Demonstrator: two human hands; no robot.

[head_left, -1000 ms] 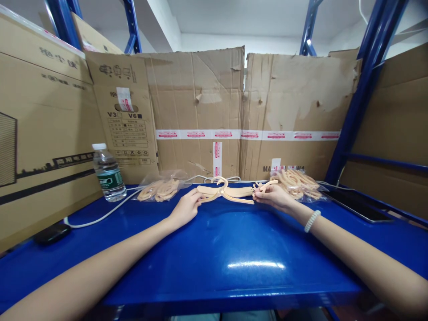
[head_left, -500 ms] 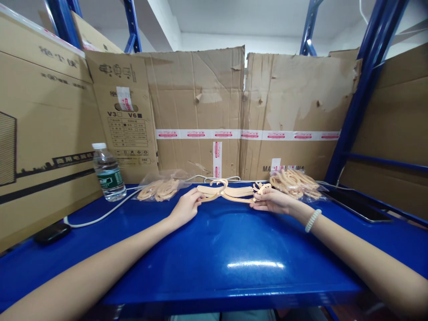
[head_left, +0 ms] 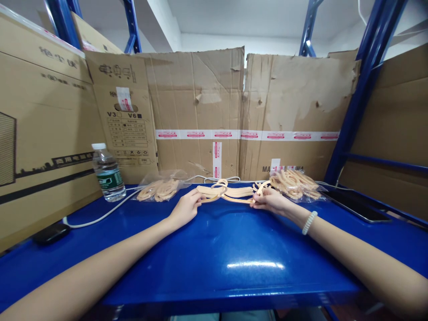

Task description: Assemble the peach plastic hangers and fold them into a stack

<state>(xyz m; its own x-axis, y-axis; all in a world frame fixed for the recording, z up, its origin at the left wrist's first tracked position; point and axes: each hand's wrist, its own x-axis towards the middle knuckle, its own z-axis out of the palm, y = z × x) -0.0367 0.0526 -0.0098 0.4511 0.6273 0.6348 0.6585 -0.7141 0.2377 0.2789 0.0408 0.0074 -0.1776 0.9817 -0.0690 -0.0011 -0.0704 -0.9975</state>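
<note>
A beige plastic clothes hanger (head_left: pixel 234 200) is held level between my two hands, its curved hook (head_left: pixel 220 183) pointing toward the back of the shelf. My left hand (head_left: pixel 185 207) is closed around the end of its left arm. On the other side, my right hand (head_left: pixel 271 201) pinches the right arm's end, with a curved beige piece showing above the fingers; whether it belongs to this hanger I cannot tell. Just behind lie flat beige hanger parts (head_left: pixel 237 192). Clear plastic bags of similar parts lie to the left (head_left: pixel 158 189) and right (head_left: pixel 294 183).
Cardboard boxes (head_left: pixel 197 107) wall off the back and sides of the blue shelf (head_left: pixel 214 249). A water bottle (head_left: pixel 109 174) stands at left, near a white cable (head_left: pixel 96 221) and a black device (head_left: pixel 51 233). A dark phone or tablet (head_left: pixel 359 207) lies at right.
My right hand has shifted very slightly, its wrist moving a little to the left. The hanger stays in both hands, nearly still.
</note>
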